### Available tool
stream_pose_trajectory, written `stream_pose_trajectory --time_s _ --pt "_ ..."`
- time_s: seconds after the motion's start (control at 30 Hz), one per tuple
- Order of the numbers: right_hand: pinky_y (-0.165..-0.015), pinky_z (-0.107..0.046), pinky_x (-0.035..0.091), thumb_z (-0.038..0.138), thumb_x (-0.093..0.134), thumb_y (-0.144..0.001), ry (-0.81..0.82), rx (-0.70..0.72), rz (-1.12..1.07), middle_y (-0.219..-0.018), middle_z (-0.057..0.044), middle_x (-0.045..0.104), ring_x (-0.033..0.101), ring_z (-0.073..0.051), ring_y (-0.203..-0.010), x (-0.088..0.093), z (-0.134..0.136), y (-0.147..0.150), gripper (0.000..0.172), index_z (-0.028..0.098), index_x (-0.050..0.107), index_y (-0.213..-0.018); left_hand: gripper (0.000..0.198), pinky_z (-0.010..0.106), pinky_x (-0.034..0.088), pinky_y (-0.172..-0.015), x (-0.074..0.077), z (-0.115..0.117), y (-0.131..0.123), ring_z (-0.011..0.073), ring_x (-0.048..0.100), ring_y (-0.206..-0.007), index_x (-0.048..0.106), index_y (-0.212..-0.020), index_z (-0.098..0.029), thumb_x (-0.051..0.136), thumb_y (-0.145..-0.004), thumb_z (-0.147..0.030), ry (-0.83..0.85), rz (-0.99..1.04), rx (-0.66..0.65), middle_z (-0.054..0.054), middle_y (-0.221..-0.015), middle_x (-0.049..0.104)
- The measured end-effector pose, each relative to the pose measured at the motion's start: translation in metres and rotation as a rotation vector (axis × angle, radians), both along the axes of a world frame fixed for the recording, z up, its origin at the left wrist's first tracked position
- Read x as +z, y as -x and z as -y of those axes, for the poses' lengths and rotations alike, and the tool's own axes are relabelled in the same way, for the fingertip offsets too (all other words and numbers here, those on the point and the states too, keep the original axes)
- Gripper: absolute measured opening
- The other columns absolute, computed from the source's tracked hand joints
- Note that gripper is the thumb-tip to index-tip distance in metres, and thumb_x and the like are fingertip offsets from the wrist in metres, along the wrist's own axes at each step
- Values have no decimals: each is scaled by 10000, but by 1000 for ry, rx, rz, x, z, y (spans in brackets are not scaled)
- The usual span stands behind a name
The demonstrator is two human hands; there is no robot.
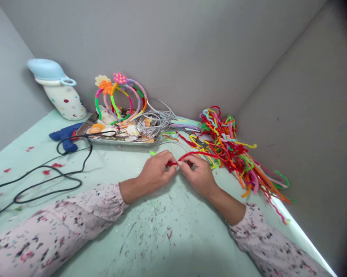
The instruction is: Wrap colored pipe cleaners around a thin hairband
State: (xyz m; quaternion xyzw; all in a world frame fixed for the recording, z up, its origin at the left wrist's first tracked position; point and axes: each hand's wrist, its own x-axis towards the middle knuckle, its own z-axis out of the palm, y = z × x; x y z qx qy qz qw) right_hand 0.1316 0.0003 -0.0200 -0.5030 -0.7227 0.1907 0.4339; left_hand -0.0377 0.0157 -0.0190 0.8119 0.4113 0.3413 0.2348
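A red pipe cleaner (203, 153) runs between my two hands and bends away to the right toward the pile. My left hand (157, 168) pinches it near one end, fingers closed. Close beside it, almost touching at the fingertips, my right hand (198, 173) pinches the same pipe cleaner between thumb and forefinger. A thin grey wire (173, 143) arcs just behind my hands. One small bright green scrap (152, 153) lies by my left knuckles.
Behind my hands stands a metal tray (124, 143) with felt pieces, flower headbands (107, 86) and coiled grey wire (156, 121). A heap of colourful pipe cleaners (231, 146) lies right. Left are a blue glue gun (66, 135), its black cord (66, 175) and a bottle (62, 98).
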Motion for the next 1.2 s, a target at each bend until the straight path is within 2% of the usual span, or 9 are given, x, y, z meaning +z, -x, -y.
stream_pose_trajectory --time_s 0.23,0.7,0.83,1.03,1.2 --pt "-633 -248 410 246 588 -845 33 -9 -35 -716 4 608 532 -131 -666 -1 -3 -3 121 189 629 -747 91 252 379 -609 1 1 -1 124 483 -684 568 -873 -156 513 -861 -227 -11 -2 12 16 -813 545" --pt "-618 -255 397 240 553 -866 51 36 -17 -709 10 539 493 -126 -641 -1 -2 -4 153 192 590 -725 84 245 375 -584 -1 -1 0 123 483 -661 559 -810 -163 536 -834 -240 -24 -12 21 12 -773 553" --pt "-611 -255 416 253 555 -868 44 44 -15 -714 5 571 509 -129 -637 -2 -2 -3 150 195 608 -740 90 237 358 -565 1 0 0 114 470 -635 552 -775 -162 538 -826 -235 -16 -5 47 3 -746 549" --pt "-710 -291 470 250 628 -825 -123 -30 -3 -822 -9 658 565 -146 -704 -2 -1 -3 53 220 636 -868 61 226 354 -559 6 0 -1 107 467 -628 534 -759 -160 524 -808 -195 72 70 101 -8 -718 553" --pt "-752 -306 499 197 608 -837 -217 76 -41 -889 -23 638 598 -161 -848 -2 -2 -3 44 228 630 -860 66 225 355 -563 4 0 -2 105 464 -625 532 -761 -161 515 -817 -191 95 113 108 -12 -707 553"
